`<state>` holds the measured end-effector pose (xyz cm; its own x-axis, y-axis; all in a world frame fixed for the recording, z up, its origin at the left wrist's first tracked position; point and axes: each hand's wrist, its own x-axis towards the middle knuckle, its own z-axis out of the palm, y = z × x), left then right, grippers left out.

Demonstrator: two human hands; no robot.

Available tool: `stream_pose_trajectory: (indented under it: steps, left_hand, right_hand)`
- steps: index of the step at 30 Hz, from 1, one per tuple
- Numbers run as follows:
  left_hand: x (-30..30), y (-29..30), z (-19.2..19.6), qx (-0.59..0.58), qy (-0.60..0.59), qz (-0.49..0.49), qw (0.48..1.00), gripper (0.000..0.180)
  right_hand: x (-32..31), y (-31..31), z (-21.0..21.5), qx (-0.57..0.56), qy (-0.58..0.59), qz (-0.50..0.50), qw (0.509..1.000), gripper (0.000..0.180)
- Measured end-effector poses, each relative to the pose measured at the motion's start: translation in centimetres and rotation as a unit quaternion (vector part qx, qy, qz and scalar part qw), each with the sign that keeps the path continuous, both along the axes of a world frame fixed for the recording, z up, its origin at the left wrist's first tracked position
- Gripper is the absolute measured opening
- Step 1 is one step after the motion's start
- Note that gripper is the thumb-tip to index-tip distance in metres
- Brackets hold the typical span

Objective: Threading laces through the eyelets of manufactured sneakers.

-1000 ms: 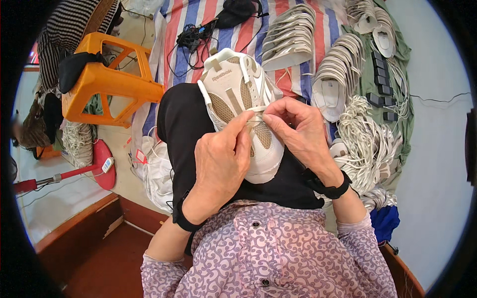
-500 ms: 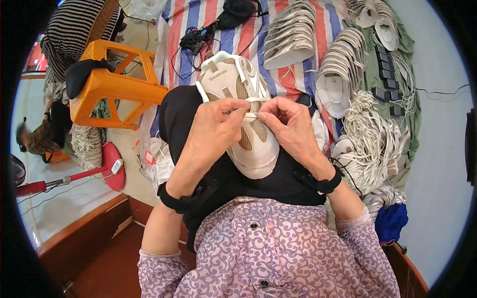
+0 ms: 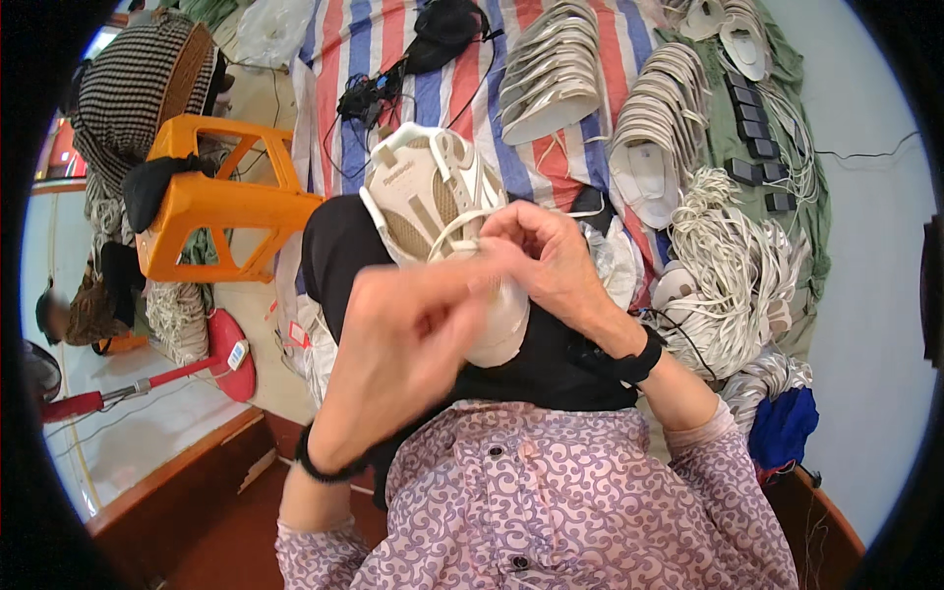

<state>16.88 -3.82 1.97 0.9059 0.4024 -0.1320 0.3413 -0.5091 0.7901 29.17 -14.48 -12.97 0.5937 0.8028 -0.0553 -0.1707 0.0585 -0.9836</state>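
A white and beige sneaker (image 3: 401,189) with tan mesh panels rests on my black-trousered thigh (image 3: 329,246), its toe toward me. Loops of white shoelace (image 3: 454,232) stand up from its eyelets. My right hand (image 3: 556,270) is closed at the right side of the lacing, thumb and forefinger pinching the lace. Smeared by motion, my left hand (image 3: 408,329) passes over the toe side, its fingertips close to those of the right. Whether its fingers hold lace does not show. It hides part of the shoe front.
Nested rows of shoe uppers (image 3: 551,79) lie on a striped sheet (image 3: 379,29). Right of me is a heap of white laces (image 3: 733,280), with black blocks (image 3: 755,128) beyond. An orange stool (image 3: 211,202) stands left; a person in striped cloth (image 3: 147,74) is behind it.
My left hand has swung down and toward me from the lacing and blurred. A lace loop now rises above the shoe. The right hand stays at the lacing; the view has shifted slightly.
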Motion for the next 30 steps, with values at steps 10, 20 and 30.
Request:
stream_pose_trajectory:
  steps: [10, 20, 30]
  left_hand:
    - [-5.9, -5.6, 6.1, -0.292, -0.295, 0.005, 0.91, 0.055]
    - [-4.1, -5.1, 5.0, 0.091, -0.436, -0.01, 0.895, 0.004]
    - [-3.7, -6.8, 3.6, 0.12, -0.478, 0.154, 0.856, 0.01]
  right_hand:
    - [-0.6, 0.1, 0.8, -0.067, -0.032, 0.02, 0.997, 0.009]
    - [-0.2, 0.3, 0.9, -0.082, -0.024, 0.03, 0.996, 0.007]
    - [-0.4, 0.4, 1.4, -0.107, -0.022, 0.038, 0.993, 0.008]
